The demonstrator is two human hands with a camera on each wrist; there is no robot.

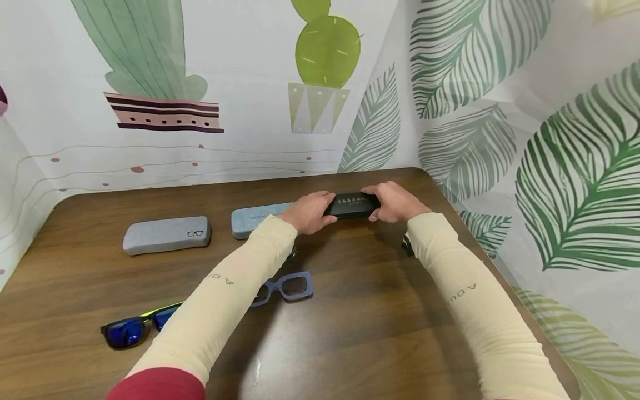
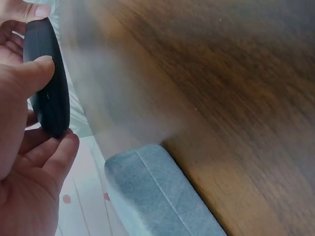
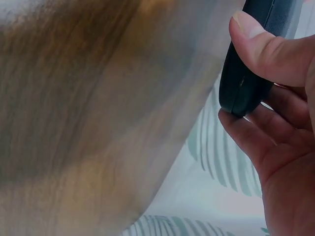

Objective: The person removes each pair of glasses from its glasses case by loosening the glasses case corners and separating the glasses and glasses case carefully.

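Note:
A black glasses case (image 1: 353, 205) with gold lettering is held between both hands near the far edge of the table. My left hand (image 1: 311, 213) grips its left end, the thumb (image 2: 42, 69) lying along the near side and the fingers behind. At the right end my right hand (image 1: 396, 202) holds it the same way, thumb (image 3: 256, 44) on the near side. The case looks closed; its seam (image 3: 241, 81) shows in the right wrist view. Just left of the left hand lies a light blue glasses case (image 1: 250, 221), partly hidden behind that hand.
A grey glasses case (image 1: 167, 235) lies at the back left of the wooden table (image 1: 360, 333). Blue-framed glasses (image 1: 295, 286) and sunglasses with blue lenses (image 1: 127, 331) are partly covered by the left forearm. Beside the right sleeve a dark object (image 1: 407, 245) peeks out. Patterned cloth (image 1: 250, 72) hangs behind.

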